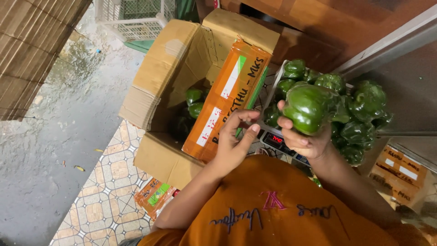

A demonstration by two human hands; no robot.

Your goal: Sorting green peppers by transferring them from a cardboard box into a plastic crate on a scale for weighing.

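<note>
My right hand (304, 141) grips a large green bell pepper (308, 107), held just above a heap of green bell peppers (359, 109) in a white crate (273, 91) on a scale. My left hand (234, 141) is free, fingers spread, beside the orange-taped flap (230, 98) of an open cardboard box (157, 77). A few green peppers (195, 102) lie deep inside that box.
A digital scale display (276, 140) shows red digits under the crate. A white plastic crate (132, 18) stands at the top. Wet concrete floor (50, 136) lies to the left, patterned tiles (109, 191) below. Another taped carton (400, 175) sits at the right.
</note>
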